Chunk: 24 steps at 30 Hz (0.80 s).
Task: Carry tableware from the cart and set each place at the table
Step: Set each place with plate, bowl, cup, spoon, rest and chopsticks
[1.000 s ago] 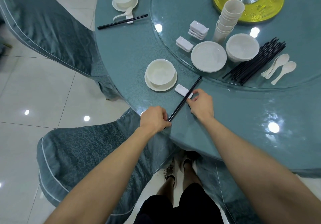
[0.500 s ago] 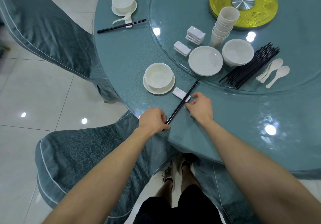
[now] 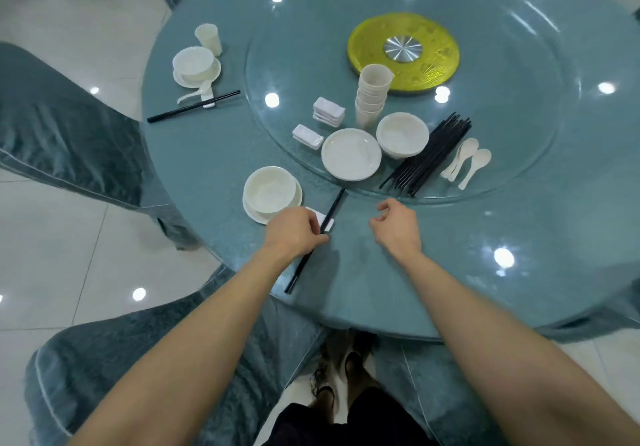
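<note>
The left hand [image 3: 294,234] pinches a pair of black chopsticks [image 3: 298,274] between thumb and fingers; its grip is closed on them near their middle. The chopsticks lie across a small white rest [image 3: 329,224] on the tabletop [image 3: 214,154], just beside a white bowl [image 3: 270,191] that stands on a saucer [image 3: 251,211]. The right hand [image 3: 394,227] is near, to the right, with loosely curled fingers; its grip holds nothing. On the glass turntable [image 3: 502,127] beyond are plates [image 3: 351,154], bowls [image 3: 401,134], stacked cups [image 3: 372,95], spoons [image 3: 467,161] and more chopsticks [image 3: 429,154].
</note>
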{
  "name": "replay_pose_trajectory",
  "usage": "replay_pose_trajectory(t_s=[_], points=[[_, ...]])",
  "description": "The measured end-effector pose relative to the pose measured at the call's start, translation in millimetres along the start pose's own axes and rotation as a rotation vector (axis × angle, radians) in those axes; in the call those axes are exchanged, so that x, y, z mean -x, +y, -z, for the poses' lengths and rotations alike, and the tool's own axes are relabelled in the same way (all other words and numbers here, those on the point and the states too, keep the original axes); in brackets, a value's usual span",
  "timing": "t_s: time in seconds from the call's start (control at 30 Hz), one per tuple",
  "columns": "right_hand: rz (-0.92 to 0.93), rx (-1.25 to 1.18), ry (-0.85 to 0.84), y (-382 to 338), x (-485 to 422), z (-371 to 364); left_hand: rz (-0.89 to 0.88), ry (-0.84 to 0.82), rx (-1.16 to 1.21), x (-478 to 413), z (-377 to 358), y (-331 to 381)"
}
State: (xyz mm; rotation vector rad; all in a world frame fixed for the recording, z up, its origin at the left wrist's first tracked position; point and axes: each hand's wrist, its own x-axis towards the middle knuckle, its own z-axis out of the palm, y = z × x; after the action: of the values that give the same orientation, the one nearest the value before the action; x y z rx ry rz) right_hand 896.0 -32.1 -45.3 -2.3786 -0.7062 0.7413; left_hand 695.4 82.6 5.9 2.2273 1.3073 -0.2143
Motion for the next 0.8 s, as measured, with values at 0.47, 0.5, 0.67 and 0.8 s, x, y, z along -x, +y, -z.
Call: replay_pose_trajectory(t_s=[0.47,0.5,0.67,0.8], points=[[-0.224,-0.144,0.323,73.4,-75.2,101.8,-0.144,-0.054,-0.101,-68.2,-11.0,127.5],[-0.246,-0.145,0.339,71.9,-78.8,108.1,-0.148,-0.048,-0.101,-71.2,-10.8,132.1],[-0.326,-0.151,0.314,79.1,-101.6,120.8,-0.153,-0.054,-0.123,-87.2,-11.7,149.1],[-0.318,-0.120,0.256,82.1,-108.7,119.6,-0.164,-0.060,-0.132,-94.4,-12.5,155.5]])
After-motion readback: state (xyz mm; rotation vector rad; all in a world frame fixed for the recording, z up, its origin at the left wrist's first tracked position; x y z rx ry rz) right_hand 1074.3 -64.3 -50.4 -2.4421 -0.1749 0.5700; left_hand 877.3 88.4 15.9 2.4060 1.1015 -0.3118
